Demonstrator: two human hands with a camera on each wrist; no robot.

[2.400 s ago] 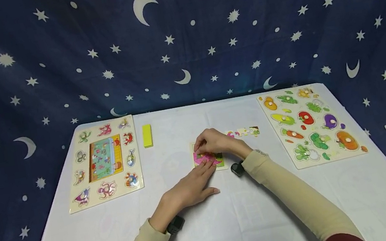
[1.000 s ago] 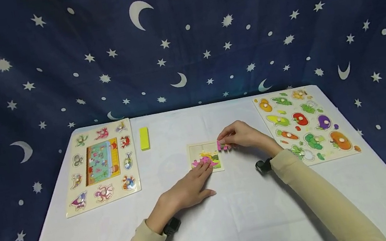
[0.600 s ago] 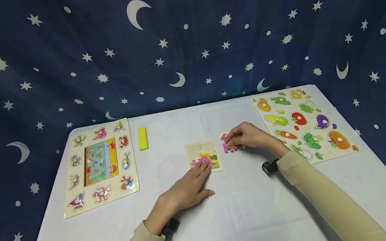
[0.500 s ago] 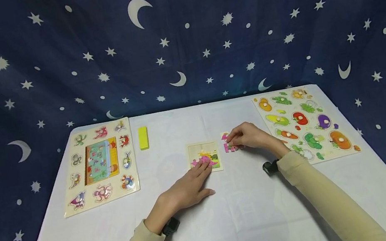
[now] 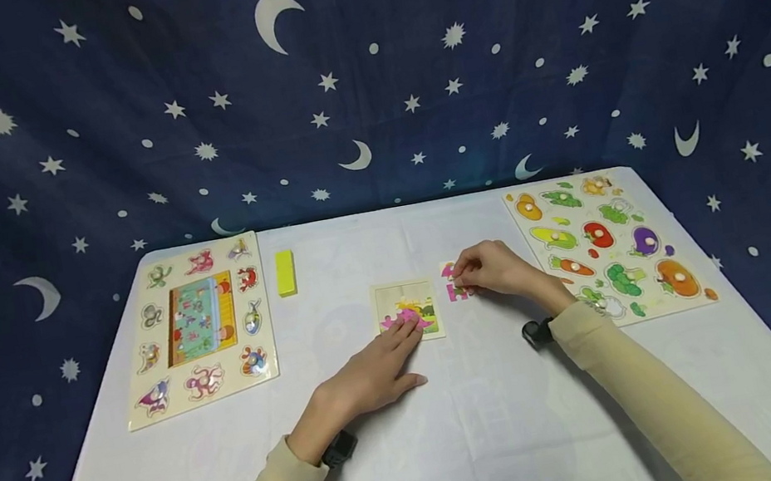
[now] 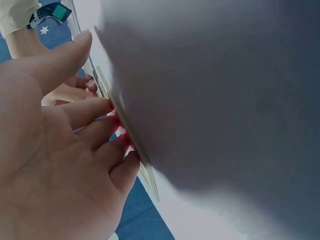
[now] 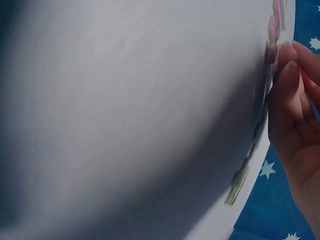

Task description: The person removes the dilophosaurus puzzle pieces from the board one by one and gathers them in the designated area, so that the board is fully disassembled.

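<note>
In the head view, a small square puzzle tray (image 5: 385, 298) lies mid-table, its lower part filled with pink, yellow and green pieces. My left hand (image 5: 379, 369) rests its straight fingers on the tray's lower pieces; the left wrist view shows those fingers along the tray's edge (image 6: 149, 175). Just right of the tray, my right hand (image 5: 499, 269) pinches among loose jigsaw pieces (image 5: 456, 293), pink ones showing at its fingertips. Seen from the right wrist, thumb and finger meet at a piece in the flat row of pieces (image 7: 239, 182). The hand hides some of them.
A sea-animal knob puzzle board (image 5: 142, 363) lies at the left, with a yellow block (image 5: 286, 273) beside it. At the right is a vegetable knob puzzle board (image 5: 656, 305), close to the right forearm. A dark starry curtain (image 5: 252, 161) hangs behind the white table (image 5: 508, 440).
My right hand lifted a pink piece out of the tray, carried it right and set it among the loose pieces. The tray's upper part is now bare. My left hand stayed put.
</note>
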